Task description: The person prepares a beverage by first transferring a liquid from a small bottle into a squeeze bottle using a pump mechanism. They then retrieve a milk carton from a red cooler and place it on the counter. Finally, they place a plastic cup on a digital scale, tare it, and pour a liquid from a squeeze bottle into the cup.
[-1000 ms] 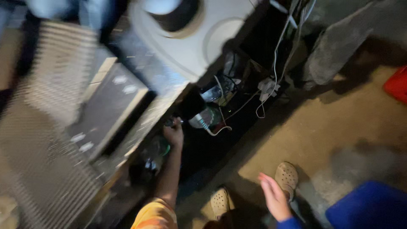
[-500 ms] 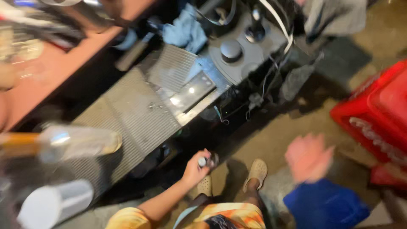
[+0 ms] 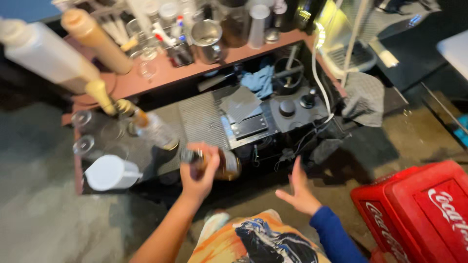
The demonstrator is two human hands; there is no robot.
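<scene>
So the left hand (image 3: 199, 173) is wrapped around a small brown glass bottle (image 3: 219, 164), fingers closed on its neck end, and the bottle lies roughly sideways in the grip, held up in front of the dark lower shelf rather than resting on anything. It's a bit motion-blurred, so I can't tell if there's a cap on it. The right hand (image 3: 298, 191), coming out of a blue sleeve (image 3: 336, 236), is open with the fingers spread and holds nothing, hanging in the air well apart from the bottle, over the concrete floor (image 3: 390, 146).

Just above the bottle is a grey ribbed metal drain mat (image 3: 200, 119), and beside that a flat black digital scale (image 3: 249, 126) with a folded grey cloth (image 3: 240, 103) lying just behind it. To the left of the hand there's a clear glass bottle with a gold pourer (image 3: 148, 127) tilted over, a white plastic lidded jug (image 3: 109, 173) and a couple of upturned clear drinking glasses (image 3: 84, 145).

Further back, the reddish-brown worktop (image 3: 161, 73) carries a steel milk pitcher (image 3: 207, 36) and a crowd of other containers. Two big squeeze bottles, one white (image 3: 41, 51) and one tan (image 3: 95, 39), sit very close to the camera. Off to the right on the floor is a red plastic drinks crate (image 3: 419, 212).
</scene>
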